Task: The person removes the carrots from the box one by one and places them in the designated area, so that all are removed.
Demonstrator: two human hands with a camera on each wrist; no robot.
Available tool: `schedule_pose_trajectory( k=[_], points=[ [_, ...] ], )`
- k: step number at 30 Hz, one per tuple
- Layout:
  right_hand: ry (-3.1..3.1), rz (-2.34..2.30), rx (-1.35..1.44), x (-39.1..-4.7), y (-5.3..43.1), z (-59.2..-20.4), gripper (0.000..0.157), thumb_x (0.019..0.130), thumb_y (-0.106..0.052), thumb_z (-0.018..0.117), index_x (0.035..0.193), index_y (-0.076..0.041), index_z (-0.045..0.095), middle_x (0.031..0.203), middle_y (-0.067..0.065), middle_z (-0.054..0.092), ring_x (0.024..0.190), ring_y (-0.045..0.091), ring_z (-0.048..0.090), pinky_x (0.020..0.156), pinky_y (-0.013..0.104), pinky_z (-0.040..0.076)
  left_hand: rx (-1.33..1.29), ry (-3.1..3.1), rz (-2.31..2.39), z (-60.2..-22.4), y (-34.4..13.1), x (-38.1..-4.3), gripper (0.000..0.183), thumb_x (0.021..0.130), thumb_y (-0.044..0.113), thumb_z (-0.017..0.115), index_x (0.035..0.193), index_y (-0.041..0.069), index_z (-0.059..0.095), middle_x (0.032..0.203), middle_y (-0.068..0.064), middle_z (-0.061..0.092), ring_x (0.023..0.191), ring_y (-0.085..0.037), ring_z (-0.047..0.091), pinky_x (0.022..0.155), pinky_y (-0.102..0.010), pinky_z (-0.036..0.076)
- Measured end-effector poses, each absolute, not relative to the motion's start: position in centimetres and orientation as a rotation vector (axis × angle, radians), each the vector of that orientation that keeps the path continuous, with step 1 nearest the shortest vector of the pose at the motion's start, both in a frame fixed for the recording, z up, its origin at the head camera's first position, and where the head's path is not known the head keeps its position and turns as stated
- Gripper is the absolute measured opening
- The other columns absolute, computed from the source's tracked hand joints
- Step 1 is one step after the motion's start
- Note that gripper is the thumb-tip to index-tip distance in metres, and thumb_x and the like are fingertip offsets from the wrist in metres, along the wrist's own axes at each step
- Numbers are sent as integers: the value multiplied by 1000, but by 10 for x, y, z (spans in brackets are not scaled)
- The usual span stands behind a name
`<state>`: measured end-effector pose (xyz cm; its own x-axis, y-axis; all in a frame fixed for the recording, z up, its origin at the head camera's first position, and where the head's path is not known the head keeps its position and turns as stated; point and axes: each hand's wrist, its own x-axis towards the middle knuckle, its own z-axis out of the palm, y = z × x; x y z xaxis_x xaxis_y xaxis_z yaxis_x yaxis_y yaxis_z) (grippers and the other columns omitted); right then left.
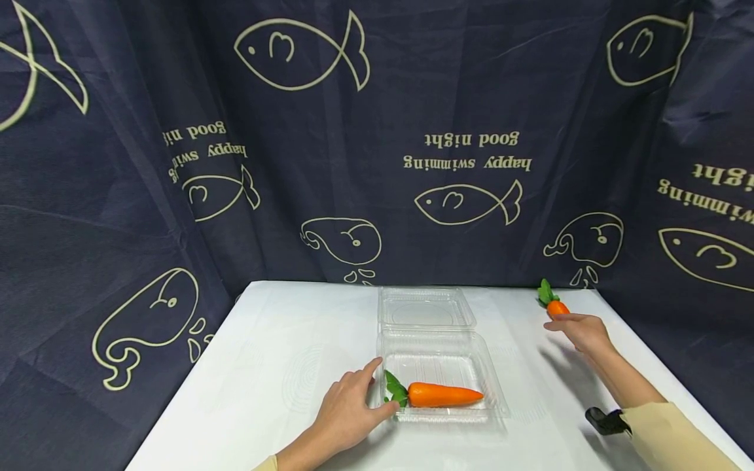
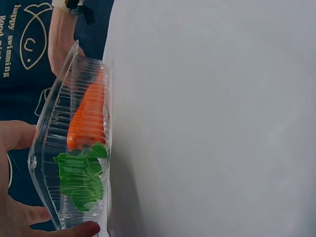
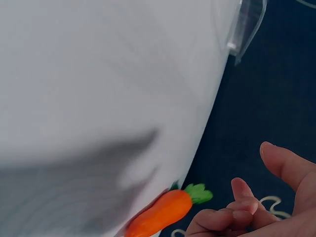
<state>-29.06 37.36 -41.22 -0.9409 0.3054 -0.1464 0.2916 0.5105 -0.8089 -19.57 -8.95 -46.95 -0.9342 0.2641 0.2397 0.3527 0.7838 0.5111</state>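
Note:
A clear plastic clamshell box (image 1: 493, 371) lies unfolded on the white table, its lid (image 1: 471, 322) laid back at the far side. One orange carrot (image 1: 444, 395) with green leaves rests along its near side, leaves to the left. My left hand (image 1: 349, 404) touches the box's left side, thumb and fingers spread along the rim. At the far right of the table, my right hand (image 1: 584, 332) is beside a second carrot (image 1: 557, 307). In the right wrist view, the right thumb and fingers (image 3: 286, 165) are apart, with this carrot lying on the table past them.
A white table (image 1: 265, 347) stretches under everything. Dark blue cloth (image 1: 400, 104) with fish and whale drawings hangs at the back and both sides. A black strap end (image 1: 607, 420) sticks out from the right wrist near the sleeve.

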Motion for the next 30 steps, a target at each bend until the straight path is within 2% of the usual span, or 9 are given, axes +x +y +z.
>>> schedule_pose_trajectory(
  k=[6, 13, 18, 24, 30],
  points=[
    [-2791, 1508, -474, -288, 360, -405, 75, 90, -35, 71, 148, 5, 43, 160, 34, 20, 144, 51, 25, 107, 65, 35, -494, -2818, -847, -470, -90, -196, 82, 82, 62, 71, 147, 17, 51, 110, -3, 71, 100, -21, 64, 82, -46, 49],
    [-2825, 1466, -380, -281, 345, -400, 69, 89, -36, 72, 144, 1, 51, 159, 33, 21, 134, 46, 36, 94, 53, 45, -491, -2816, -838, -468, -89, -196, 82, 81, 62, 71, 147, 17, 51, 109, -1, 71, 100, -20, 63, 82, -45, 48],
    [-2841, 1438, -327, -276, 334, -398, 66, 88, -37, 74, 140, -1, 56, 154, 30, 33, 120, 39, 45, 81, 40, 46, -494, -2814, -833, -468, -89, -196, 81, 81, 61, 72, 146, 17, 52, 108, 0, 71, 99, -19, 63, 81, -44, 48],
    [-2842, 1413, -238, -267, 317, -393, 61, 87, -36, 76, 135, -3, 62, 141, 21, 50, 104, 27, 48, 73, 34, 45, -494, -2814, -834, -468, -89, -196, 81, 81, 61, 72, 146, 17, 52, 108, -1, 71, 99, -20, 63, 80, -43, 48],
    [-2858, 1423, -211, -260, 301, -386, 57, 86, -36, 78, 132, -5, 65, 138, 20, 60, 111, 26, 53, 73, 32, 46, -491, -2812, -836, -468, -89, -195, 81, 81, 61, 72, 146, 17, 51, 108, 0, 72, 100, -20, 63, 81, -44, 47]
  ],
)
